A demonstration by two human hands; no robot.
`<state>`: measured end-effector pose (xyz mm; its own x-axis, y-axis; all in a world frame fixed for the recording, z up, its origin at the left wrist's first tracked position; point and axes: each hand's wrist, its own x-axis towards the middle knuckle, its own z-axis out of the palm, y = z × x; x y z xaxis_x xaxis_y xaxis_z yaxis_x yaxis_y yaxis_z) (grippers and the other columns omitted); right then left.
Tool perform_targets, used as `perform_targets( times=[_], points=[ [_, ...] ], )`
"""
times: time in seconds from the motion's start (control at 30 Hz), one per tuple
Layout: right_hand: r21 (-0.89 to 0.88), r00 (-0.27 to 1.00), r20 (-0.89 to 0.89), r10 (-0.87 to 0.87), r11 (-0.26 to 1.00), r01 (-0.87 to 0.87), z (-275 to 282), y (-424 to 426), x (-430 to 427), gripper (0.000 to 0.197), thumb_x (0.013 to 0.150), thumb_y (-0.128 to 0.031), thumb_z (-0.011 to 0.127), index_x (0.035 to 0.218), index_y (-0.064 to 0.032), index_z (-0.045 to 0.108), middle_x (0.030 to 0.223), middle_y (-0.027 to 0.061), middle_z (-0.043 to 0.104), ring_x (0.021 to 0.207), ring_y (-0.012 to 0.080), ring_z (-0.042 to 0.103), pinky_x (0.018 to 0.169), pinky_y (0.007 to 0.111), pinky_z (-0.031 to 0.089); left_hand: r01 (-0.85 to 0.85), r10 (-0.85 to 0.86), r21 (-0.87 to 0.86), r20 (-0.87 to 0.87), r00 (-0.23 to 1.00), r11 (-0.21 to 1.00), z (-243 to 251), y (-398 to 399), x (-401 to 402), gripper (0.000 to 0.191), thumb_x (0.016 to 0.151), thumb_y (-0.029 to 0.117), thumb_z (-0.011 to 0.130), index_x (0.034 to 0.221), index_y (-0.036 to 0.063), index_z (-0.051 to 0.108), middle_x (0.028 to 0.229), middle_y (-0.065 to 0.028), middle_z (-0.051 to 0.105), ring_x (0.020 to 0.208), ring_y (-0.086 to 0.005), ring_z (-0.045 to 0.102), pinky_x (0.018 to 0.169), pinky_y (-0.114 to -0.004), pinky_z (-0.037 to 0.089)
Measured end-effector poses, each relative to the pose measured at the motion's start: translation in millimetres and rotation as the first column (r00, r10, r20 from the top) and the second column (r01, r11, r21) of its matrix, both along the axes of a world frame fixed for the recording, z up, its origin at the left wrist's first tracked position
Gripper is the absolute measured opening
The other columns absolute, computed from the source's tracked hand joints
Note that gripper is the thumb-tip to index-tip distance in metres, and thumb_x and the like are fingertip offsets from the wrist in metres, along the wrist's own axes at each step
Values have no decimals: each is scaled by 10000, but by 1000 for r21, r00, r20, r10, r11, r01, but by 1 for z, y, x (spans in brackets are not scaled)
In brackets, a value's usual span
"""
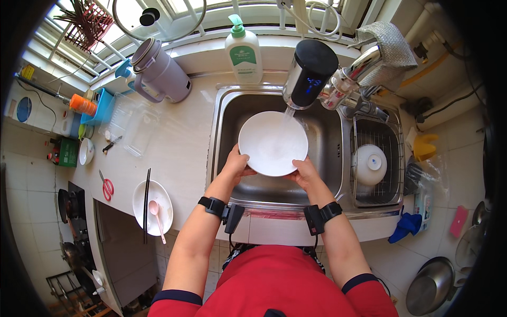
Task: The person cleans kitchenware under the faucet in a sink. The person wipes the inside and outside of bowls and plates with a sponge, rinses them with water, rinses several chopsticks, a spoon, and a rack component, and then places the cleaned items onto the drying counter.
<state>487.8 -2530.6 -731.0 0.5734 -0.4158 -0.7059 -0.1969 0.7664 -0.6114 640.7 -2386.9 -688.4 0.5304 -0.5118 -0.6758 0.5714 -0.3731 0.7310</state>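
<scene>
A round white plate is held over the stainless steel sink. My left hand grips its lower left rim, thumb on top and fingers underneath. On the lower right rim my right hand has the same kind of hold. Water runs from the faucet with a dark digital display onto the upper right of the plate. In the wire basket of the smaller basin, a white bowl lies upside down.
Left on the counter is an oval white dish with black chopsticks and a pink spoon. Red-handled scissors, a clear plastic container and a lilac thermos jug stand or lie beyond. A pump bottle stands behind the sink.
</scene>
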Motion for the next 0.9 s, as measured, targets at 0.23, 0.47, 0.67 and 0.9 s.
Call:
perform_targets(
  times=[0.23, 0.47, 0.67, 0.9],
  points=[
    [-207, 995, -93, 39, 977, -57, -6, 20, -13, 583, 844, 16, 399, 1391, -135, 262, 1268, 172, 478, 1045, 339, 585, 737, 491, 577, 28, -26, 29, -63, 998, 999, -23, 22, -17, 624, 754, -112, 373, 1347, 67, 303, 1225, -189, 509, 1023, -341, 616, 779, -487, 580],
    [-292, 995, 1, -103, 951, 99, 10, 11, -9, 623, 820, 16, 404, 1404, -125, 238, 1247, 161, 481, 1073, 307, 565, 722, 435, 585, 43, -139, 181, 566, 813, 983, -60, 2, -30, 818, 800, 44, 561, 1471, 139, 103, 1417, -278, 302, 1320, -442, 288, 992, -445, 378],
    [-311, 996, -59, -60, 950, 39, 35, -20, -20, 624, 781, -3, 408, 1377, -95, 248, 1212, 193, 490, 976, 345, 610, 629, 467, 595, 398, -778, 685, 612, 141, 611, 13, -20, -69, 408, 880, 306, 604, 1257, 158, 558, 1482, -265, 205, 1384, -477, 56, 1131, -462, 146],
    [-291, 958, -186, 216, 920, -264, 47, -30, -8, 563, 788, -76, 445, 1325, -9, 285, 1135, 211, 542, 905, 322, 644, 576, 421, 597, 507, -614, 564, 785, -84, 652, 0, -5, -68, 205, 814, 221, 640, 1004, 148, 667, 834, -51, 682, 757, -273, 648, 710, -405, 514]
  ],
)
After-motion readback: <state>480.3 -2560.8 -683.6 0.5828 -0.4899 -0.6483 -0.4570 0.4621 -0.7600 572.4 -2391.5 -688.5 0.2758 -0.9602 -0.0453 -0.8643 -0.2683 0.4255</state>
